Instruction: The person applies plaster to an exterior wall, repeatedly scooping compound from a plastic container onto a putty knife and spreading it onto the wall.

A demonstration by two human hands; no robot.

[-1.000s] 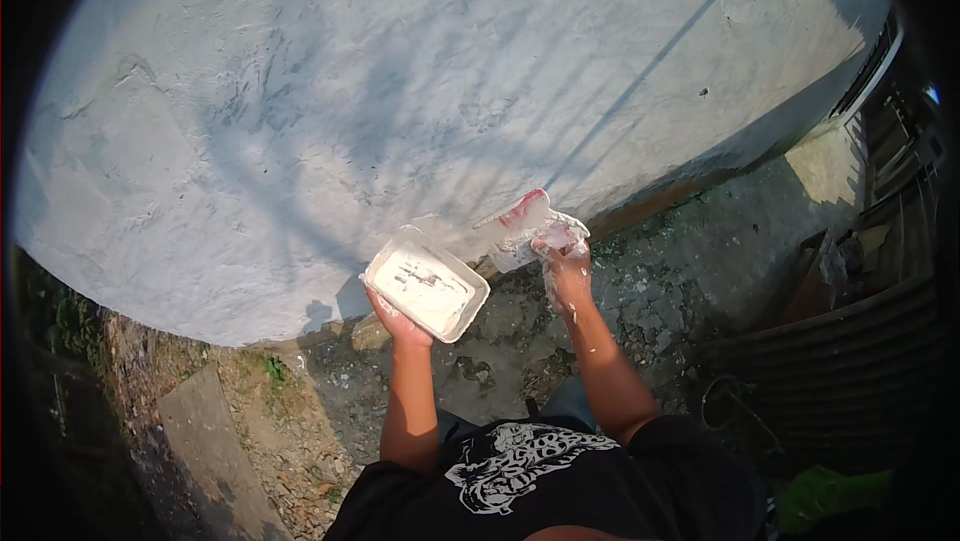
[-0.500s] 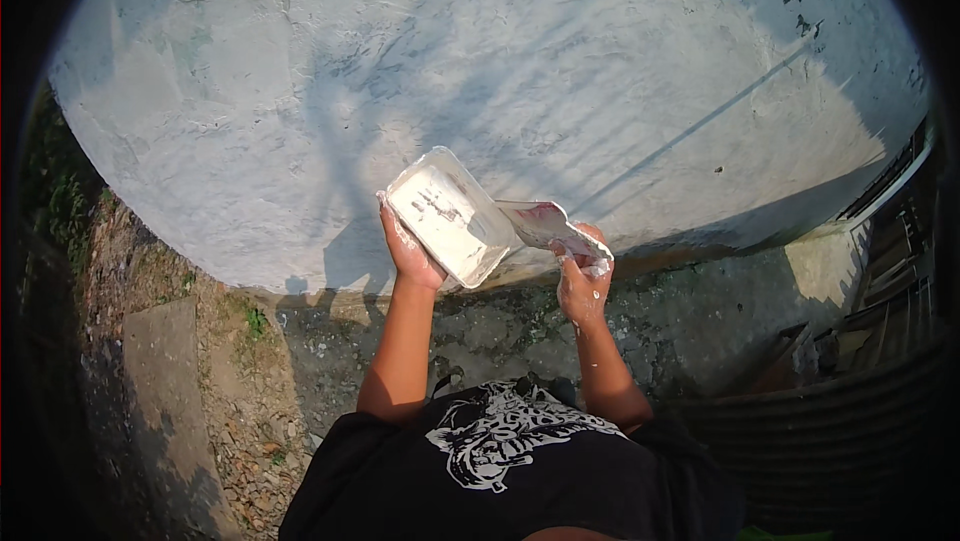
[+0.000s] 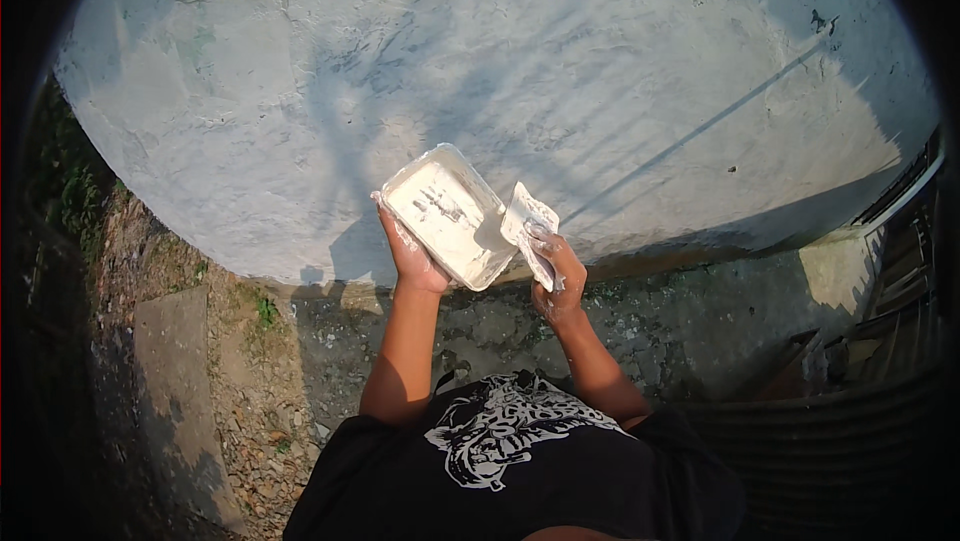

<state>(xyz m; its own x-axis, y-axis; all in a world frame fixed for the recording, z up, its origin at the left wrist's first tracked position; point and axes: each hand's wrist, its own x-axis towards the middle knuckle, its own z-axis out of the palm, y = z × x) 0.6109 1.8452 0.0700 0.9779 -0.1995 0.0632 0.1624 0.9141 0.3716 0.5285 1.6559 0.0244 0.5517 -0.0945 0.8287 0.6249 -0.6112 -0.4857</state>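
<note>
My left hand [image 3: 410, 254] is wrapped around the left and lower side of a shallow rectangular plastic tub [image 3: 405, 179]. White paste [image 3: 455, 216] coats the inside of the tub, with a few darker gouges across its middle. Beside the tub's right rim, my right hand [image 3: 562, 276] grips a thin, bent scraper [image 3: 530, 216] smeared with the same white paste. Its edge is close to the rim; whether the two touch I cannot tell. White smears cover the fingers of both hands.
A whitish plastered wall [image 3: 600, 71] rises in front of me, streaked with shadows. Along its foot runs a rough concrete strip [image 3: 480, 326]. A flat slab [image 3: 172, 361] and stony soil [image 3: 265, 411] lie at the left. Corrugated sheeting [image 3: 820, 441] and boards [image 3: 900, 281] stand at the right.
My right hand has moved left toward the tub and turned, so the scraper now stands more upright with its white-coated face showing. The tub has barely moved.
</note>
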